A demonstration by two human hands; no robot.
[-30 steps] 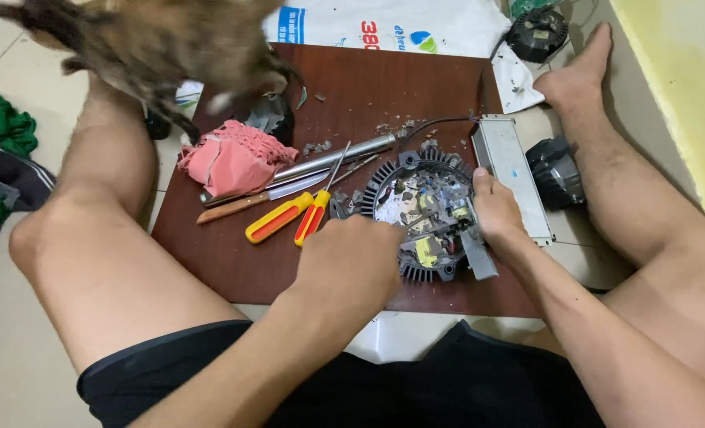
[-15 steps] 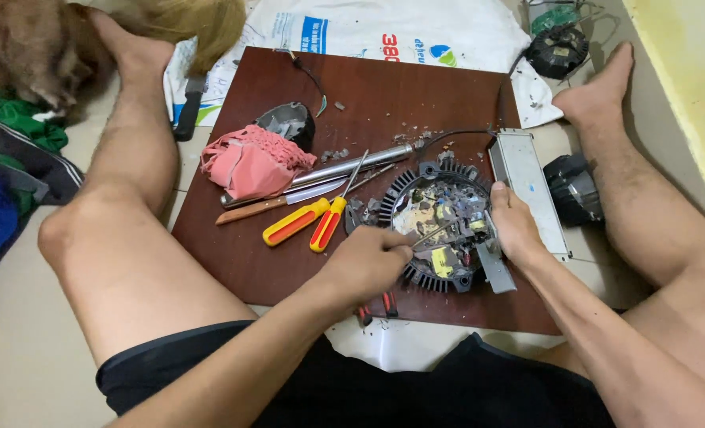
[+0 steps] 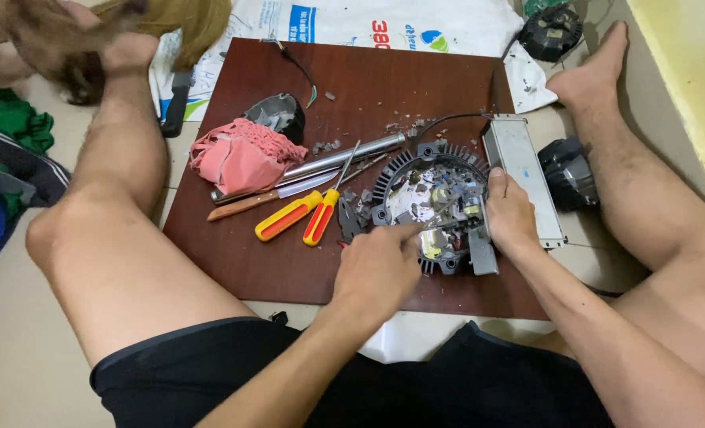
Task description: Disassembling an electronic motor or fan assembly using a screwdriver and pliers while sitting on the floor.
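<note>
Your left hand (image 3: 380, 269) pinches a thin tool into the opened round finned housing (image 3: 432, 208) on the board (image 3: 234, 254), your right hand (image 3: 509, 215) clamps its rim (innards exposed, circuit parts still seated).

Bare board (image 3: 234, 261) left of the left hand (image 3: 380, 269) is open. Screwdrivers (image 3: 305, 215) and knife (image 3: 277, 194) block just beyond it; metal box (image 3: 520, 174) hems the right hand (image 3: 509, 218).

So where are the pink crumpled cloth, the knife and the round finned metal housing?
Pink crumpled cloth (image 3: 241, 158), head view, its middle.
Wooden-handled knife (image 3: 245, 205), head view, handle.
Round finned grey metal housing (image 3: 390, 181), head view, left rim.
</note>
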